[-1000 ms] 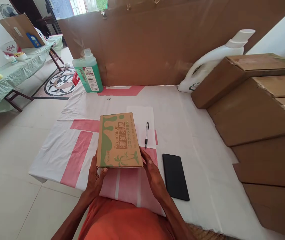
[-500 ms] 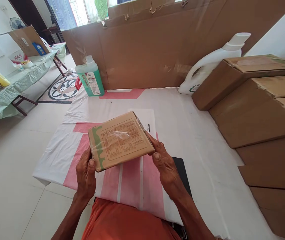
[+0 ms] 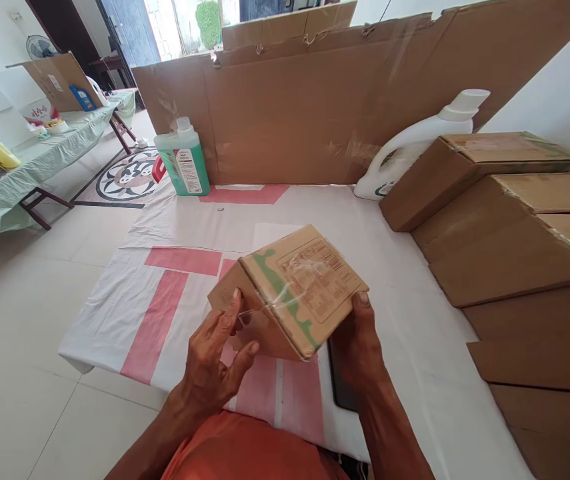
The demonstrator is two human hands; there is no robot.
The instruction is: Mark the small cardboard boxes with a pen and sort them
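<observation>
A small brown cardboard box point(image 3: 309, 280) with a green wavy band, printed text and a barcode is held tilted above the table. My right hand point(image 3: 362, 340) grips its right end, thumb on the near corner and the other fingers hidden underneath. At the box's left end is my left hand point(image 3: 215, 357), its fingers against or just beside the end face and its thumb held apart. A loose strand of clear tape shows near those fingertips. Partly behind my right wrist, a flat black object point(image 3: 342, 380) lies on the table.
White cloth with pink stripes covers the table point(image 3: 165, 320). A bottle of green liquid point(image 3: 189, 163) stands at the back left, and a white jug point(image 3: 415, 143) at the back right. Stacked cardboard boxes point(image 3: 515, 247) line the right side. A tall cardboard panel point(image 3: 275, 120) closes the back.
The box has moved right and turned, so its left end now shows. My left hand has let go of its corner and spread its fingers at that end. My right hand still grips it.
</observation>
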